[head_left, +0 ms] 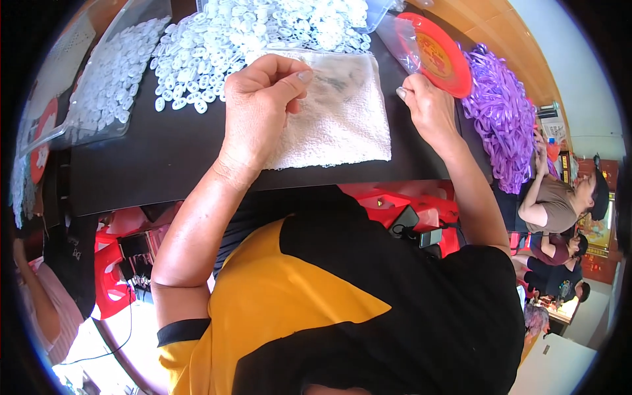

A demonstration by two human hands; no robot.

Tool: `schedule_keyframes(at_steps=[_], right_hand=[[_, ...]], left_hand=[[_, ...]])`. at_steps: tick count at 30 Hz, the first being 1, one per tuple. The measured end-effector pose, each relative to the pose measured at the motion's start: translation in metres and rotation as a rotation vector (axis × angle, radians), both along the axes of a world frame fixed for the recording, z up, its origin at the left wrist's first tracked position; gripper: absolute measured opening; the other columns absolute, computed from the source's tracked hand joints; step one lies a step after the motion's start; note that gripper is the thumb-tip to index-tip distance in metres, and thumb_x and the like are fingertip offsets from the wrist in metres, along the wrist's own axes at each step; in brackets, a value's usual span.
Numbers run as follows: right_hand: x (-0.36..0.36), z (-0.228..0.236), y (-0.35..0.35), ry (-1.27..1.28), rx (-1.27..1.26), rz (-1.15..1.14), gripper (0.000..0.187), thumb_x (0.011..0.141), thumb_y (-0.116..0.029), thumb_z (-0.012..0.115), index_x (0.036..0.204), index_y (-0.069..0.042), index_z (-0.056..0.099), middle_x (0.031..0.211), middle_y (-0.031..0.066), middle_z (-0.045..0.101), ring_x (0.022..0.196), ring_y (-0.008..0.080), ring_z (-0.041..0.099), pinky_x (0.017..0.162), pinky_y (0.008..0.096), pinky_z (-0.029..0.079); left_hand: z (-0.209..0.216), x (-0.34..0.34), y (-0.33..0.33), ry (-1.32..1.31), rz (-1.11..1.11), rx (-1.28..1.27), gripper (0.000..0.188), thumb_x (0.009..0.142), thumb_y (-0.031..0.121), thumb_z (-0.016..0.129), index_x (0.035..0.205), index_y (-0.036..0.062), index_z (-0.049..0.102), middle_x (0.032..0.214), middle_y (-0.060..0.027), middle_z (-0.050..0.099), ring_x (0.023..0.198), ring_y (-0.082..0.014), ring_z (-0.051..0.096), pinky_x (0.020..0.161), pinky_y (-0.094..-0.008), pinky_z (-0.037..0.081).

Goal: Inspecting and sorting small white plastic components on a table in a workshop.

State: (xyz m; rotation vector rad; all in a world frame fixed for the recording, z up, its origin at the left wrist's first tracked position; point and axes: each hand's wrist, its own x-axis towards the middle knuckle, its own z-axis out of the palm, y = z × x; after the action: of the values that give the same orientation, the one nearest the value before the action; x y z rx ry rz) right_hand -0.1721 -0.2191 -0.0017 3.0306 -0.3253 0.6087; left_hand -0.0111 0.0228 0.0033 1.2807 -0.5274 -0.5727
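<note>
My left hand (258, 105) is raised over the left part of a folded white towel (342, 131), its thumb and fingers pinched together. Whatever may lie in that pinch is too small to make out. To the right of the towel, my right hand (429, 108) is closed with thumb against fingers, near a red round plate (461, 82). I cannot make out anything between its fingertips. Beyond the towel spreads a heap of small white oval plastic pieces (204, 56) with openings in them.
A clear bin (99, 135) of similar white pieces stands at the left. A bundle of purple straps (507, 131) lies at the right of the dark table (151, 164). Clear plastic film (398, 43) touches the plate. Other people sit at far right; one person is at far left.
</note>
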Motion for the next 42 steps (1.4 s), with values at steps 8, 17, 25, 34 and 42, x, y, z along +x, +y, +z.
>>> schedule_keyframes(at_steps=[8, 17, 25, 34, 42], right_hand=[[-0.006, 0.001, -0.009, -0.004, 0.132, -0.030, 0.016, 0.088, -0.019, 0.062, 0.086, -0.004, 0.057, 0.070, 0.0130, 0.064, 0.068, 0.0342, 0.064, 0.058, 0.0453, 0.047], [-0.006, -0.001, -0.010, 0.101, -0.019, -0.030, 0.011, 0.090, -0.015, 0.060, 0.089, -0.004, 0.057, 0.078, 0.0169, 0.061, 0.070, 0.0383, 0.061, 0.059, 0.0462, 0.045], [-0.003, -0.003, -0.014, 0.163, -0.091, 0.023, 0.010, 0.087, -0.012, 0.055, 0.084, -0.003, 0.053, 0.073, 0.0160, 0.062, 0.063, 0.0363, 0.062, 0.056, 0.0488, 0.046], [-0.002, -0.001, -0.012, 0.204, -0.078, 0.005, 0.006, 0.083, -0.007, 0.057, 0.083, -0.003, 0.052, 0.074, 0.0165, 0.060, 0.066, 0.0379, 0.060, 0.056, 0.0479, 0.043], [0.004, 0.004, -0.010, 0.297, -0.135, -0.043, 0.011, 0.082, -0.011, 0.058, 0.083, -0.001, 0.061, 0.072, 0.0194, 0.065, 0.067, 0.0369, 0.065, 0.057, 0.0482, 0.048]], left_hand=[[-0.001, 0.000, 0.002, -0.015, -0.001, 0.011, 0.012, 0.089, 0.009, 0.063, 0.095, 0.0005, 0.068, 0.071, -0.0007, 0.060, 0.057, -0.0049, 0.050, 0.049, -0.0185, 0.034], [0.004, 0.000, 0.003, 0.015, -0.001, 0.004, 0.010, 0.087, 0.005, 0.062, 0.091, -0.0027, 0.067, 0.071, -0.0013, 0.061, 0.059, -0.0049, 0.050, 0.055, -0.0191, 0.042], [0.004, 0.000, 0.003, 0.045, -0.002, 0.000, 0.009, 0.088, 0.005, 0.063, 0.091, -0.0016, 0.068, 0.070, -0.0005, 0.060, 0.058, -0.0044, 0.050, 0.052, -0.0189, 0.039], [0.004, -0.002, 0.002, 0.079, 0.020, 0.044, 0.010, 0.089, 0.006, 0.062, 0.093, 0.0002, 0.069, 0.070, -0.0002, 0.061, 0.055, -0.0029, 0.049, 0.047, -0.0175, 0.035], [0.002, 0.000, 0.002, 0.084, -0.002, 0.021, 0.009, 0.088, 0.004, 0.062, 0.091, -0.0010, 0.068, 0.069, -0.0003, 0.060, 0.055, -0.0029, 0.048, 0.048, -0.0176, 0.035]])
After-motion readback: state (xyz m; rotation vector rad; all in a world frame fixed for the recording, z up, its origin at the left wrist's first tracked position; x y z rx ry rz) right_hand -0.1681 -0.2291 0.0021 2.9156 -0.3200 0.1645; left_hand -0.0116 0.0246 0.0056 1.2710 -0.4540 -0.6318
